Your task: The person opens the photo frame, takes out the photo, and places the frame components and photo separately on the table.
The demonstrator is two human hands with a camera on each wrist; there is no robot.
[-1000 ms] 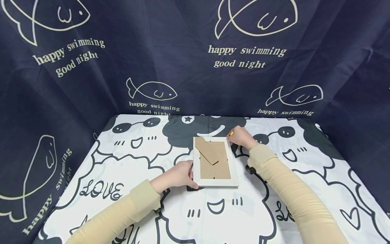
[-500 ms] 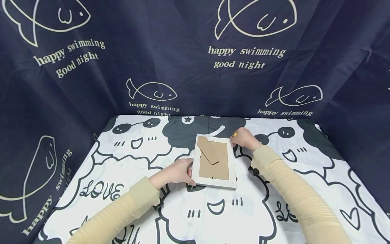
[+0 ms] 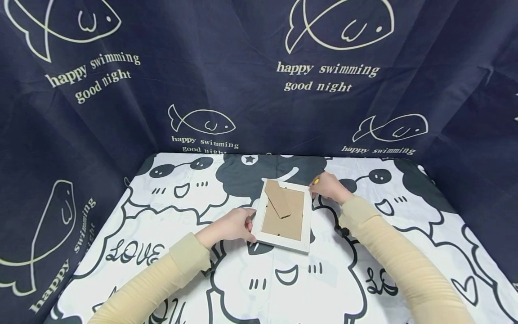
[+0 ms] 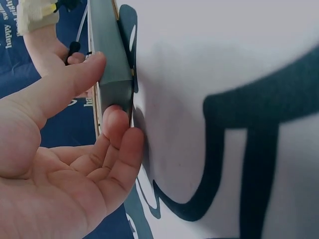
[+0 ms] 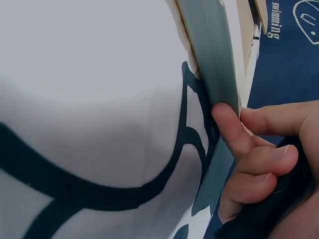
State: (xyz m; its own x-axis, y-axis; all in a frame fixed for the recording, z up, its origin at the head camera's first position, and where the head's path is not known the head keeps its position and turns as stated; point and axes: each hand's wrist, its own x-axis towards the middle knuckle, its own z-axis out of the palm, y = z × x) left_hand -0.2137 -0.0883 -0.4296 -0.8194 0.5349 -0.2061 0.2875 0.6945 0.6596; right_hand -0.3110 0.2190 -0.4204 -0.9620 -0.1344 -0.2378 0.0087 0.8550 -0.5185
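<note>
A white picture frame (image 3: 306, 213) lies back side up on the cloth, slightly turned. Its brown backing (image 3: 290, 227) carries a slanted stand flap (image 3: 278, 200). At the lower left corner, my left hand (image 3: 231, 227) grips the frame, thumb along one edge and fingertips against the side and underside in the left wrist view. My right hand (image 3: 328, 187) pinches the upper right corner between thumb and index finger. Its other fingers curl round a screwdriver (image 4: 74, 48), whose yellow end (image 3: 317, 180) pokes out above the hand. Most of the dark handle (image 5: 286, 181) is hidden in the palm.
A white cloth (image 3: 174, 279) with black cartoon sheep and lettering covers the table. Dark blue curtains (image 3: 259, 67) printed with fish and words close off the back and both sides.
The frame has turned a little clockwise, its top shifting right and its bottom left. My right hand has moved slightly right and nearer, my left slightly left, both keeping hold.
</note>
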